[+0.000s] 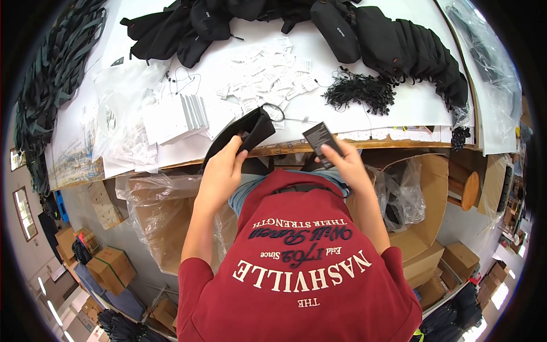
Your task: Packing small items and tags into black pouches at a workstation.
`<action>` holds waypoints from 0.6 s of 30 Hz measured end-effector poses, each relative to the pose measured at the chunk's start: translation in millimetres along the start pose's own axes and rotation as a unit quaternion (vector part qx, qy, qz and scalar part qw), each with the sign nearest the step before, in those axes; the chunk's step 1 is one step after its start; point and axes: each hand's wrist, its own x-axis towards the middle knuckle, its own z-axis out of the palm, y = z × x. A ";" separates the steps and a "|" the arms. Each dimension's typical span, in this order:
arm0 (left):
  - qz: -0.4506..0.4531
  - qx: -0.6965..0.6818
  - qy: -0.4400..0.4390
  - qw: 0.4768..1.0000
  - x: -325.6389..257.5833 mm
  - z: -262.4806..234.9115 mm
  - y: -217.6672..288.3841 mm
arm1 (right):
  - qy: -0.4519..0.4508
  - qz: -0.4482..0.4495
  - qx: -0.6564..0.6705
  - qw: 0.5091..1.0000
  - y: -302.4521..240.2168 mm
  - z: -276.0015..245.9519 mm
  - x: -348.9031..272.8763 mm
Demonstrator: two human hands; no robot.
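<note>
While left hand (225, 166) grips black pouch (260, 130): hold it steady.
Right hand (348, 164): pinching dark card (319, 137); avoid bending it.

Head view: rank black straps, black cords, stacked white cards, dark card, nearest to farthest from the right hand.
1. Dark card, in the right hand.
2. Black cords, beyond it.
3. Stacked white cards, left of centre.
4. Black straps, far left.

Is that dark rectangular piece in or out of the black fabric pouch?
Out: your right hand holds the dark rectangular piece, apart from the black fabric pouch.
</note>
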 end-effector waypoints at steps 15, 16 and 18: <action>0.128 0.045 -0.018 0.991 21.0 24.3 19.0 | 0.098 -0.143 0.437 0.883 -7.6 -31.6 41.1; 0.144 0.046 -0.027 0.988 22.1 27.7 20.9 | 0.116 -0.119 0.466 0.869 -3.8 -34.4 45.8; 0.162 0.046 -0.051 0.984 23.1 32.2 27.4 | 0.187 -0.061 0.491 0.849 0.4 -36.3 50.5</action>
